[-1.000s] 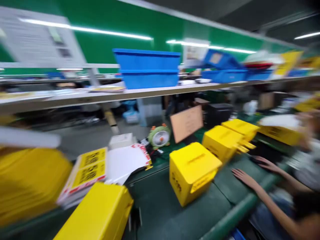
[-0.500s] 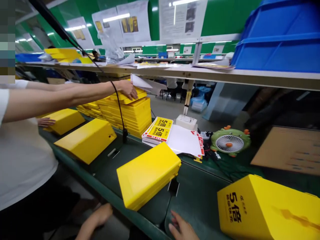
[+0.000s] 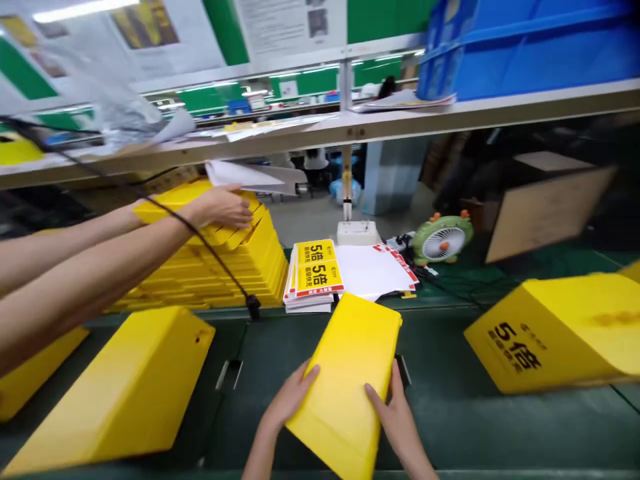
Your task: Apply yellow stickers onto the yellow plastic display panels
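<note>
A plain yellow box-like casing [image 3: 347,380] is between my two hands, tilted over the dark green work surface [image 3: 270,360]. My left hand [image 3: 295,397] grips its left edge, thumb on the upper face. On the opposite edge, my right hand [image 3: 395,407] presses its thumb on top while the fingers wrap round the side. Just beyond the casing lies a stack of yellow printed label sheets [image 3: 317,267], beside white sheets [image 3: 370,270]. Another yellow casing [image 3: 135,393] rests to the left, and one with black printing [image 3: 550,333] sits to the right.
A co-worker's arms [image 3: 200,213] reach from the left over stacked yellow casings [image 3: 245,260]. A black cable [image 3: 215,257] hangs in front of them. A green fan [image 3: 443,238] stands at the back right, below a shelf [image 3: 300,140] bearing a blue bin [image 3: 530,53].
My hands have come up from the lower edge and taken hold of the middle yellow casing. The view has swung, and the co-worker's second hand has joined the first at the stack.
</note>
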Motion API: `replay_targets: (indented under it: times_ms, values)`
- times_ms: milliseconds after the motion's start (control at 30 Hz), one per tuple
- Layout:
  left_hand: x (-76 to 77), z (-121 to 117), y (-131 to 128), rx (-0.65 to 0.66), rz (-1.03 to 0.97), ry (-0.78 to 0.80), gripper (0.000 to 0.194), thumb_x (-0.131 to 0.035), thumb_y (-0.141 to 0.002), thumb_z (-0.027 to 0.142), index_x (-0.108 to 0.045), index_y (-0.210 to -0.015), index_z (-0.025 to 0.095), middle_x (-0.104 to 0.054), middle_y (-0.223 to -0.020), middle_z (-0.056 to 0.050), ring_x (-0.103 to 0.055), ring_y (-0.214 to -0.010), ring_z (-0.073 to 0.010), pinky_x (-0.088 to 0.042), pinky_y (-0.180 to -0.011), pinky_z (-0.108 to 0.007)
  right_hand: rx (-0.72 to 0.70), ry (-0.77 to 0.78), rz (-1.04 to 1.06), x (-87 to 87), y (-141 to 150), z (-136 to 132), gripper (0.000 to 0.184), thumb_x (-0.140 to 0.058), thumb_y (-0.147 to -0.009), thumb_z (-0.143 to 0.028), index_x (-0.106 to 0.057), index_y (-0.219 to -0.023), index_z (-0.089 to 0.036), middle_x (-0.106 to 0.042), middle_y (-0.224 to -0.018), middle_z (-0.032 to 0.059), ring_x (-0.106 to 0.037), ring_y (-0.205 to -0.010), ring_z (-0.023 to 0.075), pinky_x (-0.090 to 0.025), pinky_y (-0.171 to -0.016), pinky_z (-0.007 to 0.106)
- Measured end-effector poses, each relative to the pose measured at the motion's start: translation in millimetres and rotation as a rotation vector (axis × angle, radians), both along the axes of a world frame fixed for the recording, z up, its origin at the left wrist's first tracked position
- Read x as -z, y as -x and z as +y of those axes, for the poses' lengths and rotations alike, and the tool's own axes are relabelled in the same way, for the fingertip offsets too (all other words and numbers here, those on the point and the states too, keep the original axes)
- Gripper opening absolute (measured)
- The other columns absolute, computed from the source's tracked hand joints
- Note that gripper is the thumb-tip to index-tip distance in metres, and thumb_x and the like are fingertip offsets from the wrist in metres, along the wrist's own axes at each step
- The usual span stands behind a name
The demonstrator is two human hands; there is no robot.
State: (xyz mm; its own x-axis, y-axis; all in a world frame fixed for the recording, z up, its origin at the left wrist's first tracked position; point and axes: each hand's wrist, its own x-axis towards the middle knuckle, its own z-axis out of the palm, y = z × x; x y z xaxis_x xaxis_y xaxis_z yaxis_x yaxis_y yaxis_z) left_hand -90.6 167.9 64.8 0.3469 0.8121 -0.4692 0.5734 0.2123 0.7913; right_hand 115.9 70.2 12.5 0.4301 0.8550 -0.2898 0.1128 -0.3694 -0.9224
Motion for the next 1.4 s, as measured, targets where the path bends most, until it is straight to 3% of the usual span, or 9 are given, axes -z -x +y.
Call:
replay_targets:
  times_ms: [167,267,367,500,767,867,1033,1133,1400]
  values:
    - [-5.5,-5.0,5.4,0.099,-0.138,0.145,0.067,-0.041,-0.082,0.06,-0.029,-0.132,0.017,-0.053,-0.128,-0.013,-0.055,-0.111,-0.0221,-0.045,-0.092,-0.031,0.157,0.063,0.043,-23.3,16.3,20.6,0.089,-0.059,-0.072,-0.047,-0.011,-0.144,-0.023,-0.032,-0.146,0.0088,-0.043,-0.126,0.0252,-0.042,-0.099,0.037]
    - [-0.6,15.0,26.0,0.228,-0.037,0.102,0.051,-0.03,-0.086,0.059,-0.051,-0.112,0.021,-0.065,-0.111,-0.007,-0.061,-0.101,-0.0225,-0.051,-0.08,-0.03,0.084,0.04,-0.102,-32.7,9.7,31.7,0.077,-0.058,-0.073,-0.04,-0.024,-0.141,-0.024,-0.03,-0.147,0.0053,-0.035,-0.132,0.0237,-0.034,-0.106,0.037]
    - [5.3,79.7,37.0,0.268,0.264,-0.253,0.049,-0.025,-0.089,0.051,-0.063,-0.093,0.02,-0.068,-0.098,-0.008,-0.062,-0.097,-0.0277,-0.049,-0.083,-0.038,0.03,0.043,-0.234,-33.5,3.0,37.1,0.067,-0.051,-0.078,-0.037,-0.028,-0.14,-0.027,-0.033,-0.146,0.0023,-0.032,-0.133,0.0226,-0.028,-0.11,0.039]
    - [11.4,182.7,19.0,0.261,0.311,-0.554,0.045,-0.045,-0.083,0.024,-0.042,-0.128,0.019,-0.041,-0.14,-0.007,-0.032,-0.131,-0.0296,-0.031,-0.105,-0.04,0.023,0.062,-0.307,-26.8,2.3,35.3,0.059,-0.047,-0.082,-0.04,-0.032,-0.138,-0.028,-0.033,-0.146,0.0014,-0.034,-0.132,0.023,-0.028,-0.11,0.04]
    - [-1.9,278.5,-12.0,0.306,0.424,-0.596,0.027,-0.045,-0.083,0.029,-0.067,-0.094,0.018,-0.068,-0.099,-0.011,-0.062,-0.092,-0.0322,-0.047,-0.081,-0.042,0.095,0.0,-0.368,-22.8,2.2,30.7,0.044,-0.043,-0.085,-0.036,-0.048,-0.127,-0.025,-0.044,-0.138,0.0049,-0.038,-0.128,0.0227,-0.031,-0.109,0.041]
    - [-29.2,248.0,-31.8,0.236,0.43,-0.667,0.032,-0.043,-0.085,0.034,-0.066,-0.098,0.016,-0.068,-0.098,-0.014,-0.062,-0.09,-0.0326,-0.048,-0.079,-0.042,0.054,-0.118,-0.327,-38.0,10.1,42.0,0.036,-0.045,-0.085,-0.033,-0.056,-0.119,-0.027,-0.048,-0.135,0.0038,-0.034,-0.131,0.0229,-0.027,-0.111,0.043]
    - [-68.1,106.2,-86.0,0.278,0.245,-0.748,0.031,-0.037,-0.089,0.035,-0.064,-0.099,0.024,-0.069,-0.1,-0.003,-0.064,-0.09,-0.0189,-0.048,-0.082,-0.029,0.049,-0.213,0.225,-73.7,31.3,75.6,0.073,-0.064,-0.073,-0.033,-0.029,-0.137,-0.026,-0.039,-0.141,0.0088,-0.047,-0.122,0.0219,-0.044,-0.099,0.037]
    - [-75.0,40.6,-106.9,0.28,0.049,-0.705,0.027,-0.041,-0.089,0.033,-0.063,-0.102,0.026,-0.069,-0.099,0.0,-0.063,-0.089,-0.0152,-0.05,-0.081,-0.026,0.13,-0.244,0.464,-83.1,32.9,82.2,0.065,-0.066,-0.071,-0.038,-0.041,-0.129,-0.021,-0.054,-0.127,0.0113,-0.057,-0.11,0.0229,-0.05,-0.09,0.034]
    - [-51.0,0.3,-92.8,0.061,-0.086,-0.516,0.031,-0.052,-0.085,0.036,-0.059,-0.114,0.027,-0.057,-0.124,-0.003,-0.045,-0.121,-0.0221,-0.039,-0.104,-0.045,0.085,-0.102,1.106,-87.2,0.5,49.3,0.047,-0.063,-0.076,-0.042,-0.056,-0.11,-0.01,-0.071,-0.092,0.0121,-0.067,-0.086,0.0255,-0.053,-0.079,0.039]
